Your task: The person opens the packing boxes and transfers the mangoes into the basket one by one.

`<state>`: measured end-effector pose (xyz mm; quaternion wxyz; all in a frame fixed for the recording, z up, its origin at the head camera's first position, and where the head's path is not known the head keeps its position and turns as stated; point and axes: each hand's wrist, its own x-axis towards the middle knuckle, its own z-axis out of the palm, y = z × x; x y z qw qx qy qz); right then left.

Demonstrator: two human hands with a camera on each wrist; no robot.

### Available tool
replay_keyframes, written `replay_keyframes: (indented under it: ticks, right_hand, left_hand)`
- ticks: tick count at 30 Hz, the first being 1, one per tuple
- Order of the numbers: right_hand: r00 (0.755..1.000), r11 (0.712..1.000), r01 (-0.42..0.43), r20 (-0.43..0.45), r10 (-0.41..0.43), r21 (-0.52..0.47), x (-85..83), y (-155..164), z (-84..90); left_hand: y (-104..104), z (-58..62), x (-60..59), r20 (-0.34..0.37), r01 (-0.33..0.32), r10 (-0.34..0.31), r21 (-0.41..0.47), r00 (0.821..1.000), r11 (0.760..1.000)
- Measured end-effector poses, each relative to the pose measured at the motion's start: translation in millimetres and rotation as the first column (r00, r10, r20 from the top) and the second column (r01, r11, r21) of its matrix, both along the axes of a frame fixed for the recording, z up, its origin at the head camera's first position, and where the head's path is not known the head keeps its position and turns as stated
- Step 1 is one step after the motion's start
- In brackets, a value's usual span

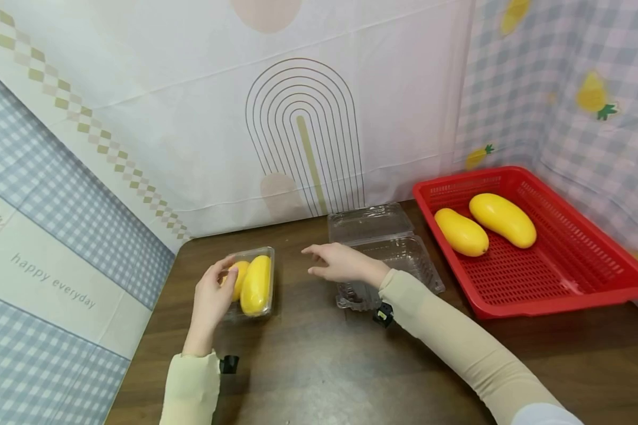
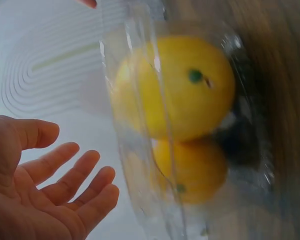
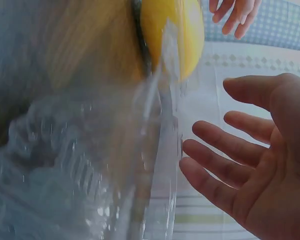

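- Brown table [image 1: 319,372] spreads across the foreground.
- Left hand [image 1: 212,292]: thumb and fingers apart, holding nothing, just beside the clear tray [image 1: 272,265], where two yellow fruits [image 1: 257,286] lie side by side.
- Right hand [image 1: 342,263]: fingers loosely spread, nothing held, in front of an opened clear container [image 1: 417,260], its lid [image 1: 372,221] folded back.
- Red basket [image 1: 510,277] at right, bearing another yellow pair [image 1: 502,219].
- Patterned cloth [image 1: 202,147] hangs behind.

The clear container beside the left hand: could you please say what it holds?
Two yellow fruits lie side by side. In the head view, the left hand covers part of one; anything beneath them is hidden.
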<state>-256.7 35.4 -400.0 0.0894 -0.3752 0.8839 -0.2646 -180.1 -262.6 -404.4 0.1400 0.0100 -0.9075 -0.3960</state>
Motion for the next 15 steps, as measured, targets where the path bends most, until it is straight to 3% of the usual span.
replay_keyframes:
  ticks: [7,15]
  right_hand:
    - [0.998,1.000,0.003,-0.058,-0.002,0.011,9.4,-16.5,-7.7]
    - [0.998,0.999,0.049,-0.045,-0.048,0.013,21.2,-34.2,-9.7]
  left_hand:
    - [-13.4,-9.2,0.8,0.061,-0.031,0.033,-0.034,0.998,0.999]
    - [-22.4,-18.6,2.5,0.090,-0.042,0.048,-0.067,0.995,0.997]
